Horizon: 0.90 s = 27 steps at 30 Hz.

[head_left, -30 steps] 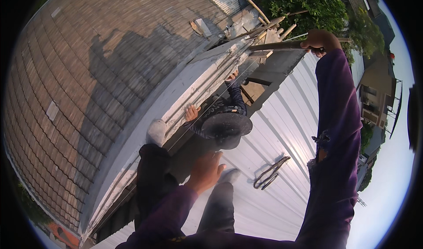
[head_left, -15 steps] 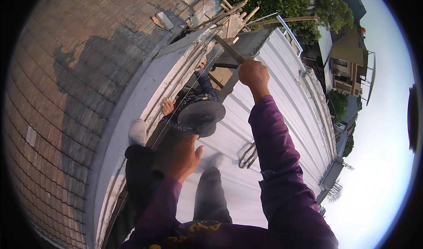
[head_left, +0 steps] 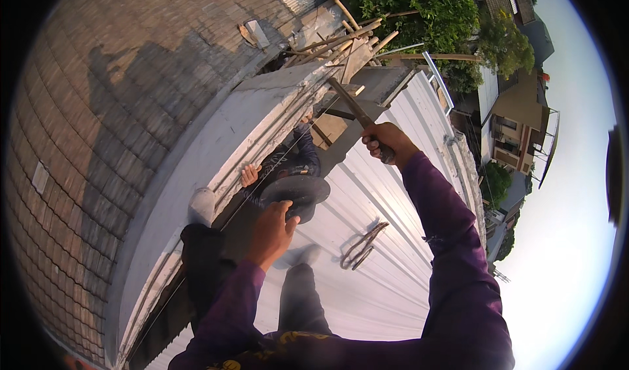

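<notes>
My right hand (head_left: 388, 144) is wrapped round the near end of a long, dark, narrow tool (head_left: 354, 108); its exact kind is unclear. The tool slants away to the left, its far end over the rough edge of the white concrete wall (head_left: 216, 134). Lower and to the left, my left hand (head_left: 272, 234) is held out with thumb and forefinger apart and nothing visible in it. Beyond its fingertips, a person in a dark brimmed hat (head_left: 295, 190) stands in the gap beside the wall. That person's hand (head_left: 249, 175) rests on the wall edge.
My left foot (head_left: 201, 206) is on the wall, my right foot (head_left: 304, 254) on white ribbed roofing (head_left: 393, 206). A bent dark loop (head_left: 362, 247) lies there. Brown roof tiles (head_left: 72, 193) spread left. Wooden poles (head_left: 354, 32) pile up at the far end. A thin line runs along the gap.
My right hand has come nearer to me with the tool, and its fingers now show round the grip. The whole view has shifted slightly; my left hand stays near the hat.
</notes>
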Available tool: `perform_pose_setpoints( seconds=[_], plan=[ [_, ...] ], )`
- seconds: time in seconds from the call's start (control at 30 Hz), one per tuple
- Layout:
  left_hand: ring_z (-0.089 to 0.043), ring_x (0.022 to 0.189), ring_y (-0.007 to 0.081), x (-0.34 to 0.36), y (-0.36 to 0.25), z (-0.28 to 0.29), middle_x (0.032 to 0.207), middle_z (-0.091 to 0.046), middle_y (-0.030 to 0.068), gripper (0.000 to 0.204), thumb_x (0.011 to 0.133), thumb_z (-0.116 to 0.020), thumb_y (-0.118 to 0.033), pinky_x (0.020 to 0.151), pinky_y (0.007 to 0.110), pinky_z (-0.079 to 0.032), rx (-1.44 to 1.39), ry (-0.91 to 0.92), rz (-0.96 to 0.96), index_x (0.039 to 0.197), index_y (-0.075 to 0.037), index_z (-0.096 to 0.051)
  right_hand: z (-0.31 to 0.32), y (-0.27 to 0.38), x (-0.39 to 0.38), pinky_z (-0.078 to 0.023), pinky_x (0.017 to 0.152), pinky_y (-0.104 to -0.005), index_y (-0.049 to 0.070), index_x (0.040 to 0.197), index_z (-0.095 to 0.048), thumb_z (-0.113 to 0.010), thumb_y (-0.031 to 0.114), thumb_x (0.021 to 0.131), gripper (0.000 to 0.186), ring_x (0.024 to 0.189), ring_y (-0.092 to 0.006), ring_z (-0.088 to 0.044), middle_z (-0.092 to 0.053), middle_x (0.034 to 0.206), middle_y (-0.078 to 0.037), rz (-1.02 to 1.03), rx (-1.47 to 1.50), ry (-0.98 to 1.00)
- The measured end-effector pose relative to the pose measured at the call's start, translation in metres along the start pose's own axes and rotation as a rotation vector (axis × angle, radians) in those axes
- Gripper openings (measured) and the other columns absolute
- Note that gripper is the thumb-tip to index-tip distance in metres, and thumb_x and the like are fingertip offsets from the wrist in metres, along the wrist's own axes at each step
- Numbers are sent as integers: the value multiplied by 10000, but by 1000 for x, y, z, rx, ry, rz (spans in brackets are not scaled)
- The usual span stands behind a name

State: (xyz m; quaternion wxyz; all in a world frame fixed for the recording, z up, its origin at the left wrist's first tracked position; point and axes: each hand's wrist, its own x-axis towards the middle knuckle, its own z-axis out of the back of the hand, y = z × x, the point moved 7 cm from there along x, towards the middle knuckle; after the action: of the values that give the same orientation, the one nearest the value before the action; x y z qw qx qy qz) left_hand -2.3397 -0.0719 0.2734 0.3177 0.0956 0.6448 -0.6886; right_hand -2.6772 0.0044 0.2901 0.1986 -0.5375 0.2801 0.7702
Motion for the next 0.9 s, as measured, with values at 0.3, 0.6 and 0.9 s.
perform_pose_setpoints(
  seconds=[0.3, 0.6, 0.9],
  plan=[
    [-672, 1097, 380, 10, -2, -7, 1205, -678, 205, 389, 986, -679, -245, 948, 450, -534, 121, 26, 1, 1284, -2, -621, 7, 14, 7, -365, 399, -235, -5, 883, -551, -609, 42, 973, 117, 501, -64, -474, -542, 711, -37, -28, -36, 45],
    [-635, 1184, 384, -13, 13, -27, 1233, -674, 229, 432, 989, -679, -263, 1003, 463, -504, 242, 138, 60, 1306, 20, -601, 40, 32, -41, -377, 418, -212, 22, 941, -599, -635, 89, 983, 87, 521, -50, -499, -580, 749, -28, -46, -127, 91],
    [-674, 1042, 391, -23, 20, -32, 1116, -679, 222, 412, 975, -675, -268, 897, 470, -542, 255, 36, -117, 1271, 14, -623, 13, -3, -13, -397, 435, -244, 23, 984, -597, -627, 86, 980, 71, 528, -75, -510, -564, 721, -19, 33, -7, 58]
  ],
)
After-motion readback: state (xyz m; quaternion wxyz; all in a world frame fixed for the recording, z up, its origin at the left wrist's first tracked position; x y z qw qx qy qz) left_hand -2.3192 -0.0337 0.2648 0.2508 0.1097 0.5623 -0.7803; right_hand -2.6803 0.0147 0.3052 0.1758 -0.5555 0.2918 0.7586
